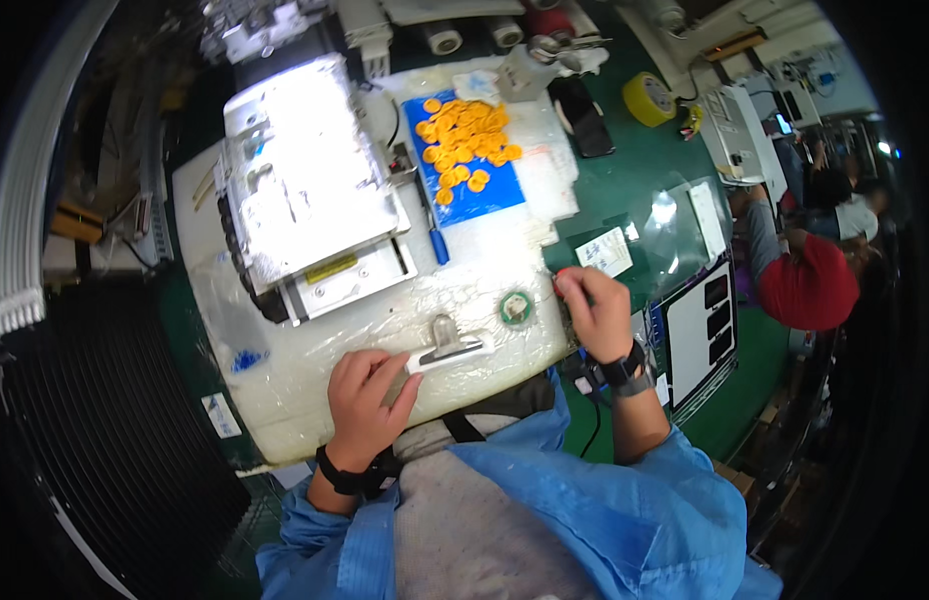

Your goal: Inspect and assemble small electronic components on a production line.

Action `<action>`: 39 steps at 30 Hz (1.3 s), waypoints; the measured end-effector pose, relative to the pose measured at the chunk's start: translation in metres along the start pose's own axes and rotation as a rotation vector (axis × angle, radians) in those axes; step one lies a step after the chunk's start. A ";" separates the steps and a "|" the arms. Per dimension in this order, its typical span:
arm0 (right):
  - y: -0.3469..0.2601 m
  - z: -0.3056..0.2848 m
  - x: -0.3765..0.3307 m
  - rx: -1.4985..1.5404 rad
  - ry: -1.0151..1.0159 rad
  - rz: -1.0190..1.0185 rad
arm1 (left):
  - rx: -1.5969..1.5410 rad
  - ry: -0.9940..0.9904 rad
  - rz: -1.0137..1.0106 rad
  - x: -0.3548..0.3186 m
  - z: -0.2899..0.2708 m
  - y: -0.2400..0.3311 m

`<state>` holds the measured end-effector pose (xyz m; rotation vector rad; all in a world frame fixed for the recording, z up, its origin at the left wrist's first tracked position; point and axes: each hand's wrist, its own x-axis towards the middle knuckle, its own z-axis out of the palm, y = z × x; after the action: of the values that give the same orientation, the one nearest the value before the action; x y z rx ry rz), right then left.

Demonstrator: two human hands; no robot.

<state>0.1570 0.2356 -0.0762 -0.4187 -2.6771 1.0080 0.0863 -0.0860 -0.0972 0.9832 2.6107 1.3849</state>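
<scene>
My left hand (370, 402) rests near the front of the padded work surface, thumb and fingers apart. Its fingertips reach the left end of a flat white piece that carries a metal clip (448, 342). To the right, my right hand (601, 315) is closed around a small red object (561, 284), mostly covered by the fingers. Between the hands sits a round green-rimmed item (516, 308), perhaps a tape roll. Farther back, many orange discs (465, 135) lie on a blue sheet (490, 205). A blue-handled screwdriver-like tool (440, 245) lies beside that sheet.
A bright metal machine block (315, 180) stands at the left on the plastic-covered pad (210, 300). On the green table are a dark phone (585, 118), a yellow tape roll (649, 99) and a paper label (604, 252). A person in red (810, 282) works at the far right.
</scene>
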 end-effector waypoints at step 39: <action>-0.038 0.020 0.028 0.724 -0.104 0.232 | -0.483 0.303 -0.188 -0.025 -0.015 -0.016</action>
<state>0.1177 0.2057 -0.0614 -0.5251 -2.1514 1.9935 0.0936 -0.1169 -0.1071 0.4831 2.2758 2.0991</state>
